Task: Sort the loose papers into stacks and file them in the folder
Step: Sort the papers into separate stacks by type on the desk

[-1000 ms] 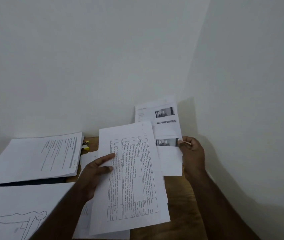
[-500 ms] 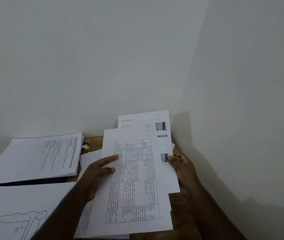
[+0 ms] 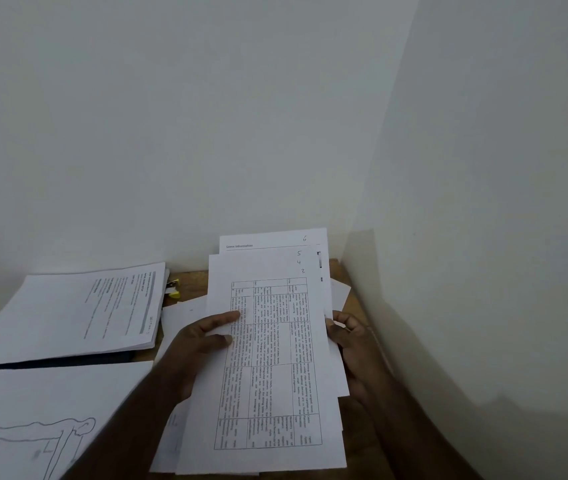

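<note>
Sheaf: held sheets (image 3: 268,358), thin, light and floppy, likely to slide apart; best held at both long edges.
Left hand (image 3: 196,344): thumb and fingers pinch the sheaf's 9 o'clock edge.
Right hand (image 3: 350,344): fingers curl round the 3 o'clock edge.
Count: handwritten numbers 3 to 6 suggest at least four fanned sheets.
Desk: one thick stack (image 3: 74,313) at 10 o'clock; one drawing sheet (image 3: 33,417) at 8 o'clock.
</note>
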